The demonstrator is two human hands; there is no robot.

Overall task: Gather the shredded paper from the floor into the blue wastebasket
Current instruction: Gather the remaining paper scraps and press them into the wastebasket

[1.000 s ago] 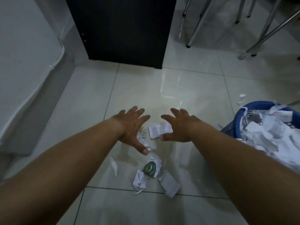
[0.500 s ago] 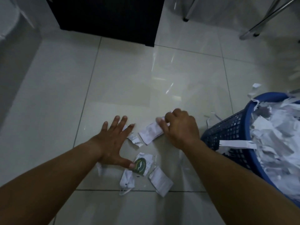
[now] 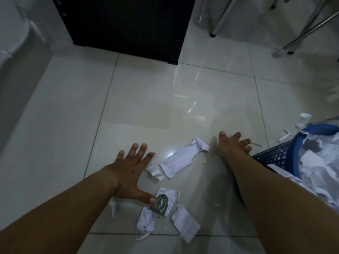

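Torn white paper lies on the pale tiled floor. A long crumpled strip (image 3: 180,159) lies between my hands. A small scrap (image 3: 155,171) rests by my left fingertips. Nearer me are a piece with a green round emblem (image 3: 161,204), a crumpled wad (image 3: 145,221) and a flat printed slip (image 3: 185,223). My left hand (image 3: 133,169) is flat on the floor with fingers spread, thumb touching the emblem piece. My right hand (image 3: 232,146) is open, fingers stretched toward the blue wastebasket (image 3: 278,156) at the right, which is heaped with shredded paper (image 3: 319,165).
A black cabinet (image 3: 128,24) stands at the back centre. Metal chair legs (image 3: 293,43) cross the back right. A grey wall and baseboard (image 3: 20,74) run along the left. More scraps (image 3: 303,120) lie behind the basket.
My right hand let go of the long strip and moved right toward the basket, fingers now stretched open. My left hand stayed flat on the floor. The strip lies loose between them.
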